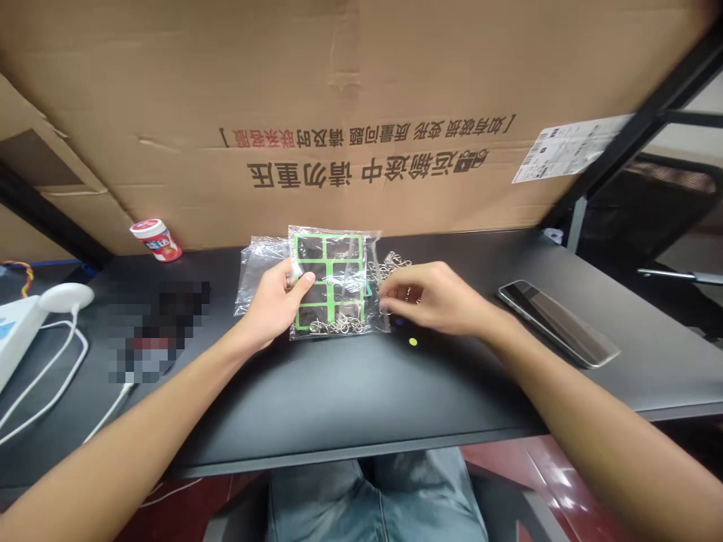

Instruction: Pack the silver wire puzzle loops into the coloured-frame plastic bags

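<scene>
My left hand (278,301) grips the left edge of a clear plastic bag (330,297) printed with a green grid, thumb on top. Several small metal rings or clasps (342,324) show through its lower part. Beneath its left side lies another clear bag (257,263). My right hand (432,297) is at the bag's right edge with thumb and fingers pinched; what they hold is too small to make out. Behind these fingers is a heap of metal key-ring chains (392,263). A yellow disc (413,342) and a dark blue disc (399,321) lie just below my right hand.
A phone (559,324) lies at the right on the black table (350,406). A red-and-white tub (157,240) stands at the back left. White cables (84,346) and a power strip (19,331) occupy the left. A cardboard sheet (361,75) walls off the back.
</scene>
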### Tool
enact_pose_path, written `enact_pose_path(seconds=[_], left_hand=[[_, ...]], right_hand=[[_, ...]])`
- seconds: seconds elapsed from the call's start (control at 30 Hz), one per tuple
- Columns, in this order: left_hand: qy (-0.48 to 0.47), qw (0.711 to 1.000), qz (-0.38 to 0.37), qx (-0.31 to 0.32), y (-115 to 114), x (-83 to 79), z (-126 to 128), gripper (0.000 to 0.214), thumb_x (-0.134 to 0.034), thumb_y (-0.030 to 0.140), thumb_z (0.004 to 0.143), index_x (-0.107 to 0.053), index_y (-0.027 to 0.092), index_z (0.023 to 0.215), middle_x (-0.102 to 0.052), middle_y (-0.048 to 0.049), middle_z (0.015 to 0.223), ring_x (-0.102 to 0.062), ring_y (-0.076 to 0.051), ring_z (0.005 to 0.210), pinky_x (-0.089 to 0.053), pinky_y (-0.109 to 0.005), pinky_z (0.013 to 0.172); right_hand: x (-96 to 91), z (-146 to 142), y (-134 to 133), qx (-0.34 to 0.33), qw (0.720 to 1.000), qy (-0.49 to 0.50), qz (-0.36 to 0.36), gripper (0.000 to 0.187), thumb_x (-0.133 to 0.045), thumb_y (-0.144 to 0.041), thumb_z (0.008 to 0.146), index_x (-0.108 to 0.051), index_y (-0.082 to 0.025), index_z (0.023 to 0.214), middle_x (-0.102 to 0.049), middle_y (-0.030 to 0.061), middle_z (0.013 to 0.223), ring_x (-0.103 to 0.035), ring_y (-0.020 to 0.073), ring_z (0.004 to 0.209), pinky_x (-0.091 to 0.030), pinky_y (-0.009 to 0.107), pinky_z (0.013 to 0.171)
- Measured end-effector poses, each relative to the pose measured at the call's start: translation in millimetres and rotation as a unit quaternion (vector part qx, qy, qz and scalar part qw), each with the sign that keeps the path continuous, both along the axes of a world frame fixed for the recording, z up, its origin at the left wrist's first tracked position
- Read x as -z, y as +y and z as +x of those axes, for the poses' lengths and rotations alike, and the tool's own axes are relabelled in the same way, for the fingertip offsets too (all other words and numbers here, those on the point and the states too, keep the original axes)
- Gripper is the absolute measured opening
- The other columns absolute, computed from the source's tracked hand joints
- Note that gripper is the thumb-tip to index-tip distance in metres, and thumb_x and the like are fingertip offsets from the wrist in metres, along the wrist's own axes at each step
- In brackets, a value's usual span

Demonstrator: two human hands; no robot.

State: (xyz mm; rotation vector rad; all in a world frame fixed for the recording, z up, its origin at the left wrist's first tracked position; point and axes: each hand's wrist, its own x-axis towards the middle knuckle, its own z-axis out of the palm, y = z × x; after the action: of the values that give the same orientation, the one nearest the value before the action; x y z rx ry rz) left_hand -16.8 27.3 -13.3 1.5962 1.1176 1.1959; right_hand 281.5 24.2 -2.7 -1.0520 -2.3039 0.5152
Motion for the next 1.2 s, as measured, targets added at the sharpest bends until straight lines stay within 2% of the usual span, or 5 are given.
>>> enact_pose_path(seconds=[0.3, 0.53, 0.7, 1.07, 1.2], left_hand=[[-0.005, 0.998, -0.047, 0.032, -3.7, 1.0, 2.7, 0.044, -0.077, 0.049, 0.096, -0.074, 0.023, 0.131, -0.082, -0.0083, 0.104, -0.077, -0.029, 0.090, -0.066, -0.046, 0.079], [-0.006, 0.998, -0.046, 0.039, -3.5, 2.1, 2.6, 0.046, -0.075, 0.051, 0.099, -0.072, 0.020, 0.133, -0.081, -0.0100, 0.115, -0.077, -0.025, 0.089, -0.064, -0.038, 0.075], [-0.012, 0.998, -0.043, 0.035, -1.5, 3.1, 0.8, 0.048, -0.075, 0.051, 0.099, -0.071, 0.021, 0.136, -0.082, -0.0096, 0.115, -0.076, -0.024, 0.087, -0.063, -0.037, 0.074], [-0.024, 0.999, -0.034, 0.017, 2.8, 1.6, -1.1, 0.048, -0.076, 0.050, 0.097, -0.073, 0.019, 0.134, -0.082, -0.0092, 0.109, -0.077, -0.028, 0.098, -0.064, -0.047, 0.092], [-0.004, 1.000, -0.027, 0.000, 4.6, 3.0, -3.9, 0.046, -0.073, 0.050, 0.099, -0.073, 0.020, 0.133, -0.081, -0.0090, 0.111, -0.076, -0.027, 0.097, -0.063, -0.045, 0.088]], right_hand=[[16.8, -27.1, -14.1, -0.128, 0.954, 0.063, -0.264, 0.044, -0.077, -0.049, 0.098, -0.078, -0.025, 0.135, -0.076, 0.0002, 0.089, -0.059, 0.0106, 0.054, -0.048, 0.026, 0.057], [17.4, -35.4, -15.4, -0.144, 0.983, 0.026, -0.110, 0.010, -0.075, -0.026, 0.098, -0.081, -0.019, 0.101, -0.071, 0.0003, 0.078, -0.057, 0.0127, 0.066, -0.045, 0.026, 0.067], [16.3, -35.4, -15.4, -0.126, 0.990, -0.002, -0.062, 0.007, -0.068, -0.020, 0.098, -0.073, -0.019, 0.093, -0.068, 0.0010, 0.082, -0.057, 0.0134, 0.069, -0.044, 0.028, 0.071], [-4.3, -2.7, -2.8, 0.053, 0.997, 0.048, -0.020, 0.014, -0.068, -0.029, 0.095, -0.070, -0.020, 0.084, -0.071, 0.0006, 0.073, -0.059, 0.0156, 0.064, -0.043, 0.030, 0.066], [-2.5, 4.4, 3.5, 0.142, 0.988, 0.013, 0.061, 0.013, -0.071, -0.031, 0.092, -0.072, -0.020, 0.086, -0.072, 0.0035, 0.078, -0.060, 0.0175, 0.067, -0.043, 0.032, 0.067]])
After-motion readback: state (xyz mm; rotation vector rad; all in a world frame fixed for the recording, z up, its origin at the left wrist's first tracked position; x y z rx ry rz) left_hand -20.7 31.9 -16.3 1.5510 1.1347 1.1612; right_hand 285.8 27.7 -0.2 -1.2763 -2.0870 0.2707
